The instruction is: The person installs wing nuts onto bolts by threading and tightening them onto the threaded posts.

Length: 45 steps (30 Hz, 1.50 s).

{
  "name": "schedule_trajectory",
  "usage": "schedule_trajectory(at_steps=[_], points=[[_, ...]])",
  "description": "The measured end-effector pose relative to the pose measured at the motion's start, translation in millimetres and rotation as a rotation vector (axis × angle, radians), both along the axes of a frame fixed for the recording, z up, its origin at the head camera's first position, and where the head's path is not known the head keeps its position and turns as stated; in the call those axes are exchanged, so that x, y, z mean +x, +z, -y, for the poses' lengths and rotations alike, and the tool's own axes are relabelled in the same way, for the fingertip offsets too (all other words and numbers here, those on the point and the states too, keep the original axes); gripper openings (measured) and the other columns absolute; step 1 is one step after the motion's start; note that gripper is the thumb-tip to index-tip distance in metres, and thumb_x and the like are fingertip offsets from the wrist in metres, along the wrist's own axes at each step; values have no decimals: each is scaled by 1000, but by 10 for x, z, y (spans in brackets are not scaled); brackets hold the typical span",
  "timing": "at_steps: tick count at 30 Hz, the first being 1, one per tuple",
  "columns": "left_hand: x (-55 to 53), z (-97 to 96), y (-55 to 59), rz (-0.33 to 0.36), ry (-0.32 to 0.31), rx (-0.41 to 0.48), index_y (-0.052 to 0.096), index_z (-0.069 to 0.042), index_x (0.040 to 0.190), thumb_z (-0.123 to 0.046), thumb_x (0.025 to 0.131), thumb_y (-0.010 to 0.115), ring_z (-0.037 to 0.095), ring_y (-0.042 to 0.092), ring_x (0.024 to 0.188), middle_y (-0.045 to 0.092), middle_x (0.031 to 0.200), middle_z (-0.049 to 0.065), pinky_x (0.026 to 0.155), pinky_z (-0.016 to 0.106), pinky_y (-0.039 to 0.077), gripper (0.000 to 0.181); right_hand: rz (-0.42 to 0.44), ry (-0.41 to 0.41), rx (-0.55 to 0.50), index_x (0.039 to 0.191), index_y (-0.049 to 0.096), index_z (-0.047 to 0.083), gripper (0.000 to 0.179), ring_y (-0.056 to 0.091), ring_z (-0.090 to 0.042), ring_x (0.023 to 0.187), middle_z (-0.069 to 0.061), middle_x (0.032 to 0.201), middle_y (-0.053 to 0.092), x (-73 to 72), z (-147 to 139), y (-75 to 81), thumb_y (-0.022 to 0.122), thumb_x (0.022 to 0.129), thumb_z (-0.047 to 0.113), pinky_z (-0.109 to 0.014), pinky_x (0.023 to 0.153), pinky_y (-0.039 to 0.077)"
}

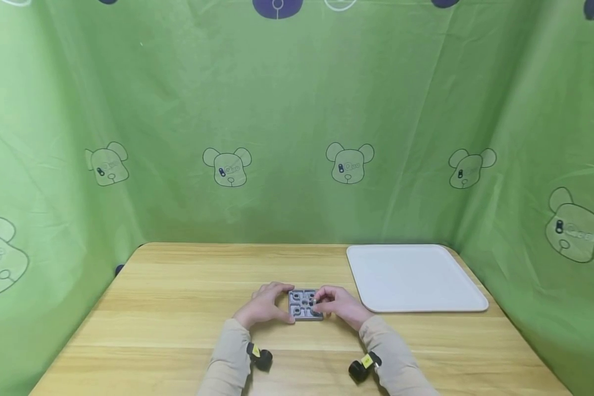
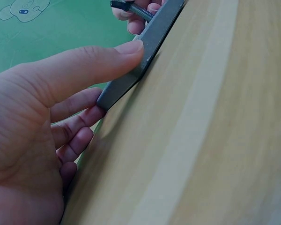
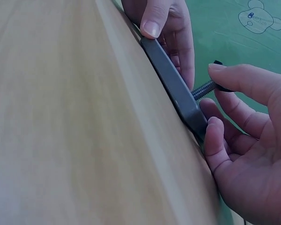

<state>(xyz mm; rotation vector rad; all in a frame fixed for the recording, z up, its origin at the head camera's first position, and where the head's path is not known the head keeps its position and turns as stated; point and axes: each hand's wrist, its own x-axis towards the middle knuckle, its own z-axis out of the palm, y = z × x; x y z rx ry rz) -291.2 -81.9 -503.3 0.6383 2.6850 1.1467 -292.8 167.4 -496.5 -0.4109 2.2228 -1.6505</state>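
Note:
A grey square plate [image 1: 304, 303] with round and recessed shapes in its top lies flat on the wooden table. My left hand [image 1: 264, 305] holds it from the left, thumb [image 2: 129, 49] on the near side and fingers toward the far corner. Over the plate's right part, my right hand [image 1: 344, 305] pinches the black head of a threaded bolt [image 3: 205, 90] between thumb and index finger. The bolt's shank points down to the plate's top, and its tip is hidden behind the plate's edge. The other right fingers rest beside the plate's right side.
A white tray [image 1: 416, 278] lies at the table's back right, beyond my right hand. Green curtain [image 1: 287, 121] with bear prints encloses the back and sides of the wooden table [image 1: 178, 313]. Each wrist carries a small black camera.

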Motion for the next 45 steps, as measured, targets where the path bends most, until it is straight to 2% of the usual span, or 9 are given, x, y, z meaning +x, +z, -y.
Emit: schedule_trajectory(at_steps=[6, 15, 28, 37, 45], points=[[-4, 0, 3, 4, 1, 8, 50, -17, 141, -38, 63, 85, 32, 40, 133, 50, 145, 9, 110, 61, 25, 88, -12, 2, -5, 104, 60, -9, 33, 52, -12, 76, 1, 85, 57, 6, 12, 8, 72, 79, 9, -23, 63, 48], [7, 3, 4, 8, 1, 1, 50, -18, 141, -39, 63, 84, 32, 39, 134, 49, 145, 8, 111, 62, 24, 88, -15, 12, 11, 112, 65, -8, 37, 52, -12, 81, 0, 92, 61, 21, 14, 15, 73, 82, 13, -22, 64, 47], [-6, 14, 16, 10, 3, -9, 49, -18, 141, -40, 63, 84, 31, 40, 134, 49, 146, 7, 110, 61, 25, 89, 8, 25, 8, 109, 65, -6, 35, 52, -14, 83, -1, 95, 59, -19, -2, -11, 74, 81, 13, -23, 65, 48], [-2, 15, 28, 19, 3, 4, 49, -18, 141, -38, 63, 85, 32, 39, 134, 50, 146, 7, 111, 63, 23, 88, -5, 79, 26, 114, 64, -4, 36, 55, -15, 90, -8, 108, 62, -53, -86, -34, 70, 82, 12, -25, 72, 49], [-21, 18, 9, 14, 1, 7, 50, -18, 141, -37, 62, 85, 32, 40, 134, 50, 145, 7, 111, 64, 22, 88, -9, 51, 47, 110, 67, -1, 32, 58, -14, 92, -16, 122, 63, -92, -100, -58, 58, 82, 10, -25, 72, 49]])
